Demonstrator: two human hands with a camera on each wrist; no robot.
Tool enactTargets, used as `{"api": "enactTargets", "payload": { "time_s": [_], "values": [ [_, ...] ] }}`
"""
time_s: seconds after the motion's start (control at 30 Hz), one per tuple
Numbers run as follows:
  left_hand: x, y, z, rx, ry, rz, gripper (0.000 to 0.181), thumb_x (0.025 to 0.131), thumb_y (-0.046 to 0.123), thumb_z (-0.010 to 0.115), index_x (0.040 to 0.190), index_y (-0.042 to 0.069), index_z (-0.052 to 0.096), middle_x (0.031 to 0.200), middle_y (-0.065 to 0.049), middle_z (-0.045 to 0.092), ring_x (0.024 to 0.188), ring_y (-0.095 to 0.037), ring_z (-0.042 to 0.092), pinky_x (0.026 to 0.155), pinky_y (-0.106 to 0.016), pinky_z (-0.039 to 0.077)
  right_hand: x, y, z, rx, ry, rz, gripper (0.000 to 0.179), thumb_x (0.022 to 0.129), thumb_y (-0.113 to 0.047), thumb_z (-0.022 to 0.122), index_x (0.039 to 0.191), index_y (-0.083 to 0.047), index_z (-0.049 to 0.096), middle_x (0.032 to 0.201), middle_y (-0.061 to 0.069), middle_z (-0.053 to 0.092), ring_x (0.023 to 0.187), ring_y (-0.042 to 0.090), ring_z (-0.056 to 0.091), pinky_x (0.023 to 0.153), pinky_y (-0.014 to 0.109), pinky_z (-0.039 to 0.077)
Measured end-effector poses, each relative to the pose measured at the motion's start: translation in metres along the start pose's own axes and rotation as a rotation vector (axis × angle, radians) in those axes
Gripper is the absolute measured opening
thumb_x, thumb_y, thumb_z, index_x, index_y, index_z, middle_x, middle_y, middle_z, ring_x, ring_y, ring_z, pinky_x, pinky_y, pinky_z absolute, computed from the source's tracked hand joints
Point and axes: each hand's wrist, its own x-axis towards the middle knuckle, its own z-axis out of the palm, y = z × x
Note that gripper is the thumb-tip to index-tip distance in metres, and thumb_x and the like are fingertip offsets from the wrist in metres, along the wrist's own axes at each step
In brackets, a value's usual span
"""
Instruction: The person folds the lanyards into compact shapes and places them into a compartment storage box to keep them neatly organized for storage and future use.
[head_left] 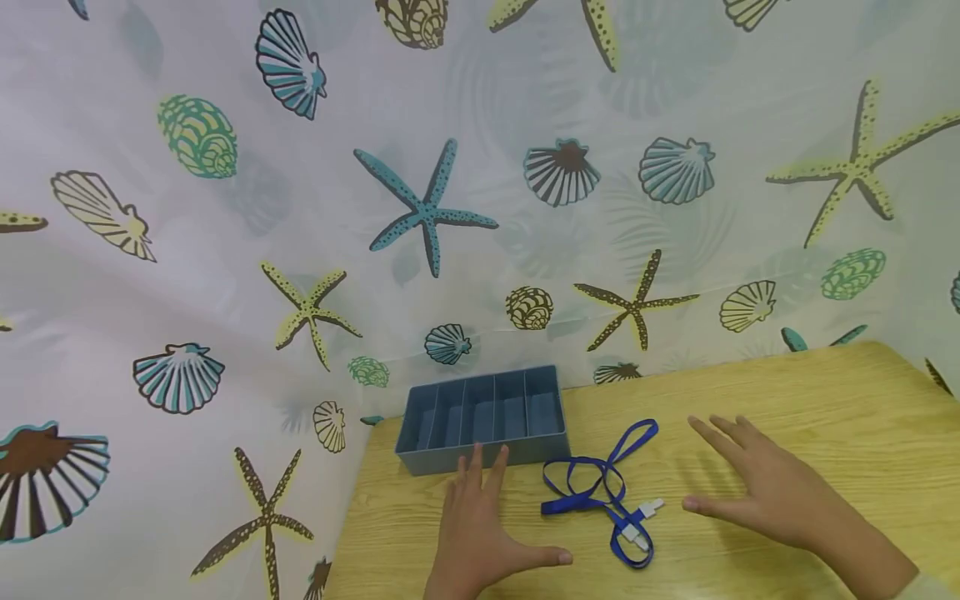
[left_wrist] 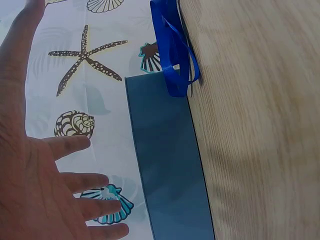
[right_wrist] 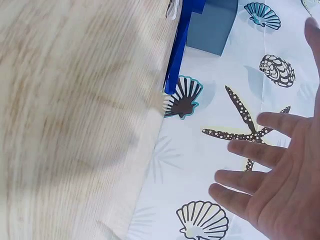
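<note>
A blue lanyard (head_left: 592,500) with white plastic clips (head_left: 634,536) lies in loose loops on the wooden table. Left of it, my left hand (head_left: 476,533) hovers with fingers spread and thumb out toward the lanyard, holding nothing. Its fingertips overlap the front wall of a blue-grey tray (head_left: 480,454) in the head view. On the lanyard's other side is my right hand (head_left: 765,492), palm facing inward, fingers spread, nothing in it. Both palms appear bare in the wrist views, where the left hand (left_wrist: 50,195) and right hand (right_wrist: 280,175) show separated fingers.
The tray has several narrow compartments side by side and stands near the table's back edge. Behind the wooden table (head_left: 825,417) hangs a white curtain (head_left: 480,100) printed with starfish and shells, which also runs along the left side.
</note>
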Motion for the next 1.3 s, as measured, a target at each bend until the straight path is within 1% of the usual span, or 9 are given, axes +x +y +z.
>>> {"api": "enactTargets", "payload": {
  "time_s": [0.1, 0.27, 0.47, 0.6, 0.77, 0.87, 1.07, 1.17, 1.3],
  "values": [
    [0.001, 0.000, 0.001, -0.002, -0.007, -0.005, 0.146, 0.047, 0.108, 0.064, 0.169, 0.039, 0.023, 0.178, -0.015, 0.019, 0.162, -0.050, 0.017, 0.121, -0.079, 0.023, 0.000, -0.002, 0.002, 0.000, -0.011, -0.014, 0.099, 0.087, -0.071, 0.075, 0.166, -0.025, 0.038, 0.159, 0.027, 0.047, 0.139, 0.063, 0.045, 0.088, 0.079, 0.050],
    [0.001, 0.001, 0.003, -0.005, -0.020, 0.005, 0.146, 0.048, 0.107, 0.064, 0.168, 0.033, 0.030, 0.176, -0.015, 0.023, 0.160, -0.051, 0.022, 0.120, -0.077, 0.028, -0.001, -0.005, 0.004, 0.006, 0.002, -0.036, 0.095, 0.087, -0.071, 0.075, 0.162, -0.019, 0.046, 0.151, 0.027, 0.056, 0.132, 0.057, 0.055, 0.090, 0.074, 0.053],
    [0.002, 0.002, 0.003, -0.002, -0.001, 0.021, 0.142, 0.050, 0.106, 0.065, 0.166, 0.028, 0.039, 0.174, -0.015, 0.031, 0.156, -0.049, 0.034, 0.116, -0.075, 0.037, 0.001, -0.006, 0.010, 0.016, -0.007, -0.047, 0.093, 0.087, -0.070, 0.076, 0.157, -0.014, 0.052, 0.144, 0.021, 0.062, 0.126, 0.050, 0.060, 0.091, 0.069, 0.055],
    [0.002, 0.003, 0.005, -0.008, 0.000, 0.033, 0.139, 0.052, 0.105, 0.066, 0.162, 0.023, 0.045, 0.169, -0.017, 0.040, 0.150, -0.048, 0.044, 0.112, -0.072, 0.043, 0.002, -0.006, 0.014, -0.001, 0.011, -0.085, 0.089, 0.086, -0.067, 0.079, 0.152, -0.011, 0.058, 0.137, 0.018, 0.066, 0.120, 0.044, 0.064, 0.090, 0.065, 0.057],
    [0.002, 0.007, 0.009, -0.023, -0.021, 0.027, 0.135, 0.053, 0.102, 0.070, 0.158, 0.020, 0.051, 0.163, -0.016, 0.048, 0.145, -0.045, 0.052, 0.109, -0.069, 0.047, 0.001, -0.005, 0.018, -0.009, 0.033, -0.140, 0.082, 0.083, -0.062, 0.084, 0.145, -0.010, 0.064, 0.130, 0.014, 0.069, 0.114, 0.039, 0.067, 0.088, 0.061, 0.058],
    [0.001, 0.009, 0.011, -0.027, -0.023, 0.038, 0.133, 0.054, 0.101, 0.072, 0.156, 0.019, 0.054, 0.161, -0.015, 0.052, 0.143, -0.043, 0.054, 0.108, -0.067, 0.049, 0.001, -0.005, 0.021, -0.012, 0.030, -0.162, 0.077, 0.083, -0.061, 0.085, 0.138, -0.010, 0.069, 0.126, 0.011, 0.071, 0.111, 0.036, 0.068, 0.086, 0.058, 0.059],
    [0.000, 0.012, 0.016, -0.042, -0.025, 0.052, 0.131, 0.054, 0.101, 0.072, 0.155, 0.018, 0.056, 0.157, -0.014, 0.056, 0.142, -0.041, 0.055, 0.108, -0.066, 0.049, 0.002, -0.006, 0.027, -0.065, 0.027, -0.213, 0.053, 0.081, -0.057, 0.087, 0.117, -0.019, 0.077, 0.115, -0.002, 0.073, 0.101, 0.027, 0.070, 0.080, 0.050, 0.060],
    [0.000, 0.014, 0.017, -0.049, -0.040, 0.041, 0.131, 0.054, 0.101, 0.072, 0.154, 0.018, 0.056, 0.157, -0.014, 0.055, 0.143, -0.041, 0.054, 0.109, -0.067, 0.048, 0.003, -0.006, 0.028, -0.079, 0.035, -0.253, 0.048, 0.082, -0.053, 0.088, 0.116, -0.021, 0.078, 0.112, -0.006, 0.072, 0.099, 0.024, 0.069, 0.078, 0.047, 0.060],
    [0.000, 0.017, 0.018, -0.047, -0.045, 0.053, 0.128, 0.056, 0.098, 0.074, 0.154, 0.018, 0.057, 0.158, -0.014, 0.055, 0.143, -0.041, 0.054, 0.109, -0.068, 0.049, 0.004, -0.006, 0.031, -0.094, 0.050, -0.297, 0.045, 0.082, -0.049, 0.089, 0.116, -0.021, 0.078, 0.109, -0.008, 0.072, 0.096, 0.021, 0.068, 0.075, 0.042, 0.059]
  ]
}}
